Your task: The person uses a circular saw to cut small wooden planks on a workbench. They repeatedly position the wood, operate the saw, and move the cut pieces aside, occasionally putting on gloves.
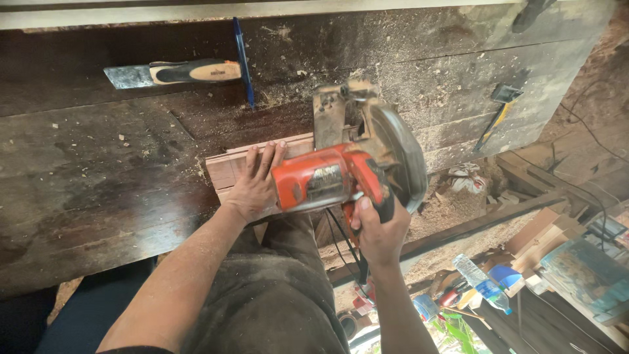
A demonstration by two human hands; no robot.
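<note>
A red circular saw (341, 177) is gripped by the right hand (379, 231), whose fingers are wrapped fully around the black rear handle, the thumb curled over its left side. The saw's body lies across the near edge of a dark, sawdust-strewn workbench (98, 190), with its round grey blade guard (400, 157) at the right and its metal base plate standing above a pale wooden board (229, 167). The board lies flat on the bench at its near edge, just left of the saw. It is pressed down by the left hand (254, 183), which lies open and flat, fingers spread and pointing away from the body, the palm just beside the saw's motor housing. Farther back on the bench, well apart from both hands, a chisel (173, 73) with a pale and black handle is seen lying beside a blue pencil (243, 62).
</note>
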